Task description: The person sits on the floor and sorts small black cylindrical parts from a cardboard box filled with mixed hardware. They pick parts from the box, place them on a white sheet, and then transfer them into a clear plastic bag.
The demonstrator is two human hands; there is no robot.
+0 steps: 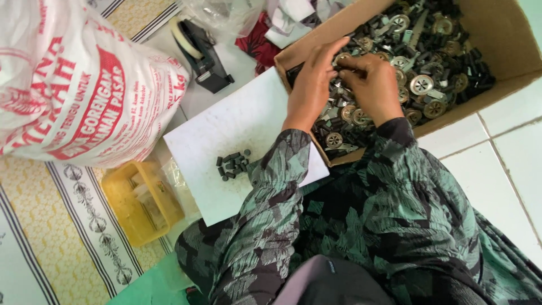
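Head view, looking down at a person seated on a floor, read from left to right. At the far left a big white sack (68,85) with red print lies on a patterned mat (51,248). Just below its right end sits a yellow tub (141,206), and above it, near the top edge, a black tape dispenser (203,53). Next comes a white board (226,135) lying flat on the floor, its right edge tucked against a cardboard box (508,34). Near the board's lower edge lies a small heap of dark pegs (232,164), partly beside the person's patterned sleeve (276,186). Both arms reach up into the box, which is full of round metal discs and black parts (435,73). The left hand (313,85) is at the box's near-left corner, fingers curled and pressed against the right hand. The right hand (372,85) is bent too, fingertips meeting the left over one small piece; what the piece is cannot be told, as the fingers hide it. It looks as if the hands are working a part loose from a disc, mid-step in sorting. White floor tiles (508,158) fill the right side.
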